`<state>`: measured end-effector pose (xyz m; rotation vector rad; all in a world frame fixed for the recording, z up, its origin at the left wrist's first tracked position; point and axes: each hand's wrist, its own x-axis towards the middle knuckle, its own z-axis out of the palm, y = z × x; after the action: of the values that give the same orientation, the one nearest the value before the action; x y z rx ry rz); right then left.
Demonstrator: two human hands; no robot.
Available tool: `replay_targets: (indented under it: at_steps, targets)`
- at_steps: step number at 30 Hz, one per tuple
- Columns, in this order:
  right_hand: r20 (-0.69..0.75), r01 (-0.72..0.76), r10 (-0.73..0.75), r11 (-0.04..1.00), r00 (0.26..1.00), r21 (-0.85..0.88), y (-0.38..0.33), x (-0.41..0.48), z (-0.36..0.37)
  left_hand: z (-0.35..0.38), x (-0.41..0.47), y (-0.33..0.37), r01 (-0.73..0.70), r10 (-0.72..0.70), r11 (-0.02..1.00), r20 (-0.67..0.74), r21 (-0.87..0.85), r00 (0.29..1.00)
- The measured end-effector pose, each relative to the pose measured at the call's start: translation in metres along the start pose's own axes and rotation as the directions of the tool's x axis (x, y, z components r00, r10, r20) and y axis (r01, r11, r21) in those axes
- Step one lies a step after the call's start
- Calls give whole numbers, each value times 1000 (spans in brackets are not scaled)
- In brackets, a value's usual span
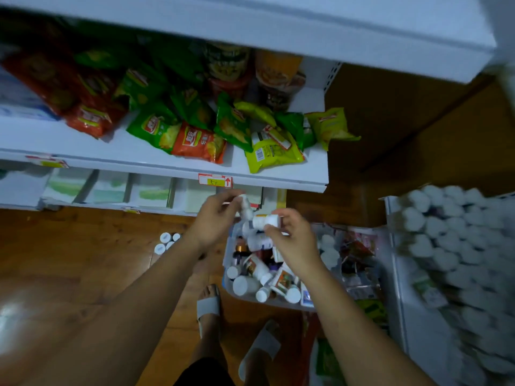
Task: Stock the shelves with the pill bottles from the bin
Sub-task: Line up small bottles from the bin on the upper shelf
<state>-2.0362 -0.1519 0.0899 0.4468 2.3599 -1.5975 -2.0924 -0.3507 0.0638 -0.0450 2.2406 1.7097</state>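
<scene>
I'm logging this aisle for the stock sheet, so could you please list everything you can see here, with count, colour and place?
Snack bags: many, green, red and yellow, piled on the middle white shelf.
Price tag: one, red and yellow, on that shelf's front edge.
Flat packs: a row, white and green, on the lower shelf.
Bin: one, clear, on the floor, full of pill bottles, mostly white; too many to count.
Loose bottles: about four white caps, on the wood floor left of the bin.
White-capped bottles: many, blurred, stocked at right.
Sandals: two, white, on the person's feet.
Left hand: holds a white bottle.
Right hand: holds a white bottle with orange label.
</scene>
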Motion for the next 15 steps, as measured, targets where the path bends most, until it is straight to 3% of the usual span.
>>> replay_targets:
  at_steps: [2,5,11,15]
  targets:
    - [-68,42,-26,968,997,247,-43,-12,-27,-5,-9,55,34,-27,966,30,-257,999]
    - [-91,99,-60,847,994,523,-107,-34,-65,-5,-27,142,13,13,892,55,-452,998]
    - [-133,268,-246,675,960,688,-203,-95,-133,1,-84,281,-68,212,713,123,-698,970]
    - [-166,318,-310,549,936,773,-235,-136,-173,10,-127,334,-159,301,656,62,-738,952]
